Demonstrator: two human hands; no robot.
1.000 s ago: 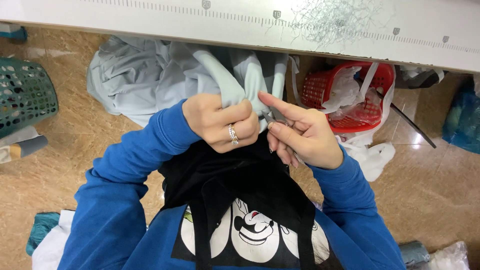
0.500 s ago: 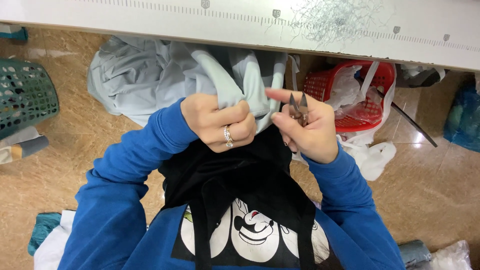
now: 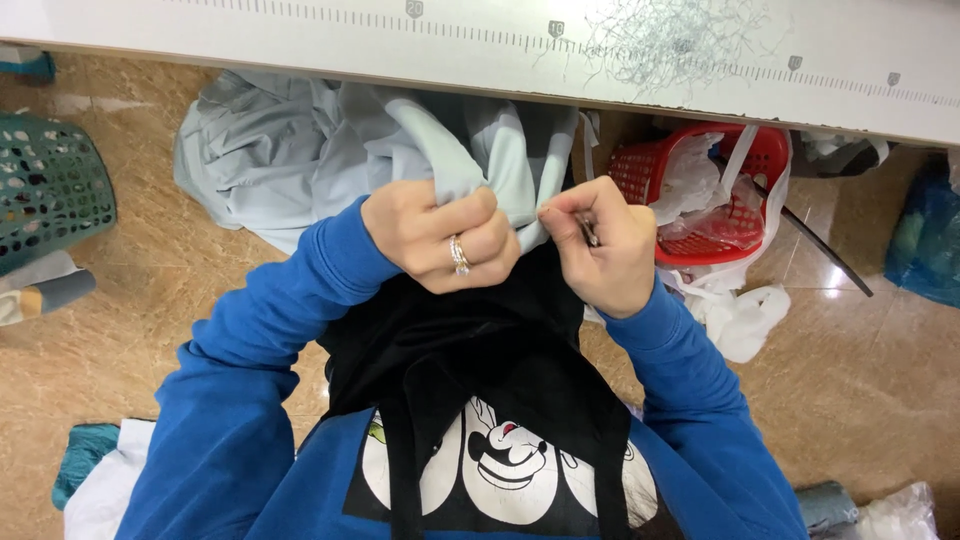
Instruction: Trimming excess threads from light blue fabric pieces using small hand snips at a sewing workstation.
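From the head view, a red basket point(image 3: 735, 205) stuffed with white plastic bags sits in the upper right of the frame, a crumpled white bag point(image 3: 740, 320) lies on the floor just below it, and a blue bag point(image 3: 925, 245) shows at the right edge; a green perforated basket point(image 3: 50, 190) sits at the left edge. Across the top runs a white table edge point(image 3: 300, 35) printed with a ruler scale, with a tangle of thread clippings point(image 3: 680, 40) on it toward the upper right. At centre, the pale grey-green garment point(image 3: 300, 150) hangs from under the table down to the hands: the left hand point(image 3: 445, 240), wearing a ring, has its fingers clenched round a bunched fold, and the right hand point(image 3: 600, 245) pinches the fabric edge just beside it, fingers curled together around a small dark tool that is mostly hidden. The floor point(image 3: 120, 340) is glossy brown marbled tile.
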